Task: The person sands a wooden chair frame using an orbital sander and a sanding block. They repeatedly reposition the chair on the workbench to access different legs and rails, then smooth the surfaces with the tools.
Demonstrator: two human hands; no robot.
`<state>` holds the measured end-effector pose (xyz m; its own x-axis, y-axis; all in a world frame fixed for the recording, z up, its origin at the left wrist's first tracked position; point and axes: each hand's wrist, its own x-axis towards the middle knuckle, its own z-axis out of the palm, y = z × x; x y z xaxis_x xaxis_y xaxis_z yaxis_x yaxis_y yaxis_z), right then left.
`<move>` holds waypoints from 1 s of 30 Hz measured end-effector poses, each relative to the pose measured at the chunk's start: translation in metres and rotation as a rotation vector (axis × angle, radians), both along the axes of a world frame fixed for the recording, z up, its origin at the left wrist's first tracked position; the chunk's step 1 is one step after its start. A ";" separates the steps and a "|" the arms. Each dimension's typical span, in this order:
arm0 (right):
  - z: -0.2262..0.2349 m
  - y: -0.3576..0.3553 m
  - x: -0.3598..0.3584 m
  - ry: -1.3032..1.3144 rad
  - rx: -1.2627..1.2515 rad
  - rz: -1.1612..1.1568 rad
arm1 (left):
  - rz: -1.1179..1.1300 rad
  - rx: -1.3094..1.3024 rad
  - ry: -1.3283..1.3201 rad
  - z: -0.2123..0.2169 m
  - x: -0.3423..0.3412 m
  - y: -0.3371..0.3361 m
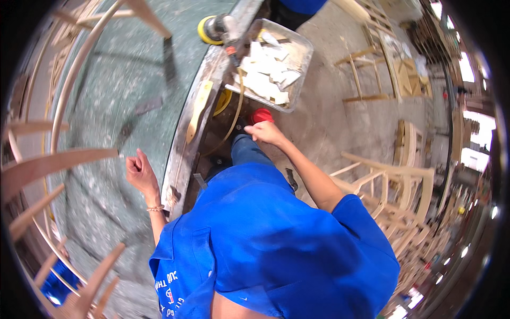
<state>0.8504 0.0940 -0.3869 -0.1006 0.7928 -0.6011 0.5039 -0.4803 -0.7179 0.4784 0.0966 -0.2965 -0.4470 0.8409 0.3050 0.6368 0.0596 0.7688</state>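
Over the grey-green work surface my left hand (pixel 141 174) is raised with its fingers curled in, and nothing shows in them. A beaded bracelet circles that wrist. The tapered end of a wooden chair leg (pixel 79 157) lies just left of it, apart from the fingers. My right hand (pixel 265 133) hangs in front of my leg, its fingers loosely closed and nothing sticking out of them. Right behind it, farther off, is a red container (pixel 262 115); whether they touch I cannot tell. A wooden-handled flat brush (pixel 199 110) rests on the table's edge ledge.
A sander with a yellow pad (pixel 213 29) stands at the table's far edge, its hose hanging down. Beyond the ledge is a metal tray (pixel 303 69) of white scraps. Wooden chair frames (pixel 404 173) crowd the right; others cover the table's left side. Someone in blue is at the top.
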 end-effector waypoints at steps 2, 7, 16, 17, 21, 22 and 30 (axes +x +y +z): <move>0.002 -0.005 0.029 0.022 0.015 -0.265 | -0.116 0.039 -0.104 0.012 0.017 0.038; -0.001 -0.022 0.058 0.224 -0.013 -0.786 | -0.351 0.074 0.010 0.029 0.091 0.098; -0.010 0.022 0.108 0.241 -0.004 -0.634 | -0.522 -0.074 -0.045 0.004 0.191 0.095; -0.007 0.036 0.121 0.257 0.014 -0.578 | -0.515 -0.083 -0.075 -0.004 0.191 0.093; 0.002 0.102 0.153 0.327 0.123 -0.355 | -0.328 -0.068 -0.074 -0.021 0.185 0.076; -0.002 0.113 0.157 0.334 0.141 -0.311 | -0.263 -0.085 -0.059 -0.026 0.180 0.069; 0.019 0.178 0.185 0.188 -0.044 -0.259 | 0.045 -0.234 0.001 -0.053 0.185 0.012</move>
<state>1.0350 0.2720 -0.3675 -0.0117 0.7801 -0.6255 0.2210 -0.6080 -0.7625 0.6638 0.1081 -0.3491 -0.4857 0.8678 0.1049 0.6303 0.2646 0.7299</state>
